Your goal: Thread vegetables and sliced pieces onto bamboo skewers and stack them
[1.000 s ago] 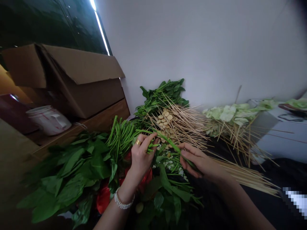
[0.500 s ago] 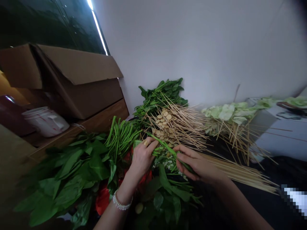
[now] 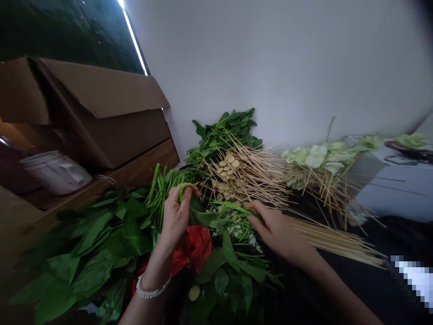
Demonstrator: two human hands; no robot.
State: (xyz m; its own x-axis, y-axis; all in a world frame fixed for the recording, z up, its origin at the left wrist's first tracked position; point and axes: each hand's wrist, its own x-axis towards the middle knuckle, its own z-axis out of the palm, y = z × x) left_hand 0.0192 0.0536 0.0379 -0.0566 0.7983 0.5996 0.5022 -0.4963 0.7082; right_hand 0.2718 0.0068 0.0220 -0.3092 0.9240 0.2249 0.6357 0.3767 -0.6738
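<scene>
My left hand [image 3: 176,210], a bracelet on its wrist, is closed with its fingers bent around a piece of leafy green stem [image 3: 182,191]. A long dark leaf [image 3: 208,218] hangs beside its fingertips toward the middle. To the right, my right hand [image 3: 272,228] pinches thin green stems [image 3: 233,205] between thumb and fingers; their tips point left over a heap of chopped green and white bits [image 3: 250,234]. Just left of my left hand lies a large bundle of leafy greens [image 3: 128,221] with its stems upward. A smaller leafy bunch [image 3: 233,275] lies nearest me.
Skewers with round pale slices [image 3: 230,176] lie behind my hands, with more greens [image 3: 226,131] against the wall. Skewered pale green leaves [image 3: 318,155] are at right, beside bare bamboo skewers [image 3: 341,241]. At left are a cardboard box [image 3: 122,131], a plastic jar [image 3: 56,174] and a red bag [image 3: 194,248].
My left hand has moved left, away from my right hand, and is now apart from the stems there. My right hand stays nearly in place, still holding stems. The view has shifted slightly.
</scene>
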